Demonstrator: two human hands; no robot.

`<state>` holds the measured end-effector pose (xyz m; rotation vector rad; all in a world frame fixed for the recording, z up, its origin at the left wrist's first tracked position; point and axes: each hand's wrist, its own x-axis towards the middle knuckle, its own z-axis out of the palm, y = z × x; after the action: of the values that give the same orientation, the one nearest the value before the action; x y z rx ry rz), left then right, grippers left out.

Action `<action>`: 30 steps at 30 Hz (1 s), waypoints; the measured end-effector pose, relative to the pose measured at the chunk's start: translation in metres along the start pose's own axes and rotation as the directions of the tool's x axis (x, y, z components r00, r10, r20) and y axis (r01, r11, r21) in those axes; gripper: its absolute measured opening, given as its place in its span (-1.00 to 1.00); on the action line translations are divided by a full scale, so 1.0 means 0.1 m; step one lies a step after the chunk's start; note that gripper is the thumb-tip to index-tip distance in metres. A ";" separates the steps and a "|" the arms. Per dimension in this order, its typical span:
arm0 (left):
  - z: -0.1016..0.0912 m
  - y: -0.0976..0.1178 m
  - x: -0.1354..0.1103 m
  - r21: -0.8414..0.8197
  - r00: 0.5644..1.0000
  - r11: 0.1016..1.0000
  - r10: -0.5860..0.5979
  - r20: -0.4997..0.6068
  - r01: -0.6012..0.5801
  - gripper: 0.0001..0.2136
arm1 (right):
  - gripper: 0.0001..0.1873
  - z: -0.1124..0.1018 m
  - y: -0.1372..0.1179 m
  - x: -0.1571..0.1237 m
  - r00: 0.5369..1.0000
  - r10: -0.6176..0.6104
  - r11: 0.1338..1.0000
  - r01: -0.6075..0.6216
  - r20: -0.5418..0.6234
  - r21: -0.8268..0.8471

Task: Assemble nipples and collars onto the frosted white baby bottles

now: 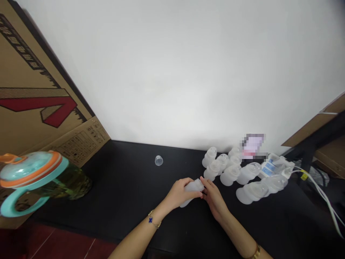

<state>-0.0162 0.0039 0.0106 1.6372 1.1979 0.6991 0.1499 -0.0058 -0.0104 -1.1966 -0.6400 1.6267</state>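
My left hand is wrapped around a small translucent white baby bottle, which lies tilted with its neck toward the right. At the neck end, the bent fingers of my right hand press on the white collar; part of the contact is hidden. No dome cap shows on this bottle. A clear dome cap rests on the black table beyond my left hand. Right of my hands stand several similar white bottles with clear caps, grouped close together.
A jug of dark liquid with a turquoise and orange lid stands at the left, by a large cardboard box. At the right are a white container with blue labels, white cables and a pixelated pinkish object. A white wall backs the black table.
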 end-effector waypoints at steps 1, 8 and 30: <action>0.00 0.01 0.00 0.001 1.000 1.000 -0.002 0.003 0.002 -0.61 | -0.66 0.00 0.00 0.00 1.000 -0.003 1.000 0.003 0.000 -0.001; -0.01 0.02 -0.02 -0.007 1.000 1.000 -0.006 0.019 0.006 -0.58 | -0.66 -0.01 0.00 0.00 1.000 -0.007 1.000 0.007 0.005 -0.007; 0.01 0.04 -0.03 -0.011 0.999 1.000 0.008 0.046 -0.007 -0.58 | -0.60 0.00 -0.02 -0.02 0.999 -0.037 0.998 0.035 -0.037 -0.053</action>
<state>-0.0155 0.0003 0.0141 1.6409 1.1542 0.6683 0.1505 -0.0064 -0.0080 -1.2443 -0.6800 1.5621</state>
